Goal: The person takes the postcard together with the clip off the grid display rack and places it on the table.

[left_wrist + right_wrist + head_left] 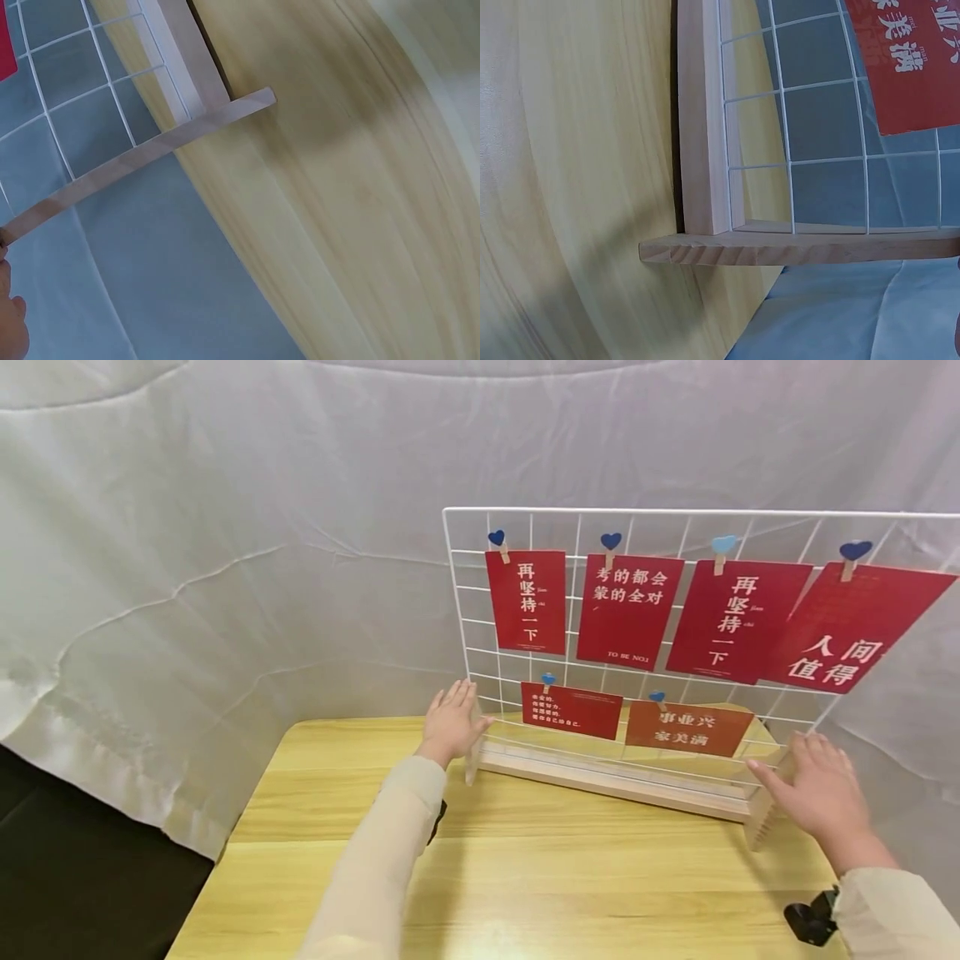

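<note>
A white wire grid (465, 602) stands upright in a pale wooden stand (615, 785) on the table. Red cards (630, 618) with white writing hang on it from small wooden clips topped with blue hearts (611, 540). My left hand (448, 722) touches the stand's left side piece (150, 150), fingers extended and thumb pointing toward the grid. At the opposite end, my right hand (821, 785) lies against the right side piece (795, 249), its thumb spread toward the grid. Both wrist views show only a bit of each hand at the edge.
The wood-grain table (525, 877) extends in front of the stand, its left edge sloping toward me. Pale grey cloth (225, 568) hangs behind and around it. A dark area (75, 860) lies at the lower left. A black device (813, 918) is on my right wrist.
</note>
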{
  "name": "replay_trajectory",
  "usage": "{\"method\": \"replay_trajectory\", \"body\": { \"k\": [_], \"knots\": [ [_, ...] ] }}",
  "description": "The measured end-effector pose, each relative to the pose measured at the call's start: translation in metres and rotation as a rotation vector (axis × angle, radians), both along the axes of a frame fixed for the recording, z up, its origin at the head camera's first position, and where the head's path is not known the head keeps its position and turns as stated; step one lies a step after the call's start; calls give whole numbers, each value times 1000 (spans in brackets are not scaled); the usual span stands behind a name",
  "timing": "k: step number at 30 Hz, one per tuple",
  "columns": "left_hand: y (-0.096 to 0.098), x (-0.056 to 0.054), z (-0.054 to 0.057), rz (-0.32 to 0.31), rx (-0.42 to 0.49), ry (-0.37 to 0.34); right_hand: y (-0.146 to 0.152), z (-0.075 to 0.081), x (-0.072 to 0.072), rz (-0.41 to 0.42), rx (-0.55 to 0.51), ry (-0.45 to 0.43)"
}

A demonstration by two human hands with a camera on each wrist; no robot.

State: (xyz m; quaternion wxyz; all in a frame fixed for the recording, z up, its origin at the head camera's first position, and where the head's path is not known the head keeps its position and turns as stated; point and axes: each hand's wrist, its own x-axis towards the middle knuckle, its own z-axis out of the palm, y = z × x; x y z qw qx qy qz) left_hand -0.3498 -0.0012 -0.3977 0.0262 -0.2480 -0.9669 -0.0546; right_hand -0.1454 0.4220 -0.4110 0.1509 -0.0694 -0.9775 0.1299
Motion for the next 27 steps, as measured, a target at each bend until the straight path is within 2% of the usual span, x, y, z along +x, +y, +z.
{"method": "replay_trajectory", "body": {
  "k": [6,15,23,27],
  "knots": [
    [-1,2,1,-17,7,17,-1,2,2,-1,3,-23],
    [-1,-2,-4,-16,-36,41,-3,4,3,-11,-10,-40],
    [-2,0,-2,-27,-20,39,-4,7,2,-14,-3,-47],
    [-5,1,-1,-47,-32,65,-4,9,3,-10,18,-59]
  ]
}}
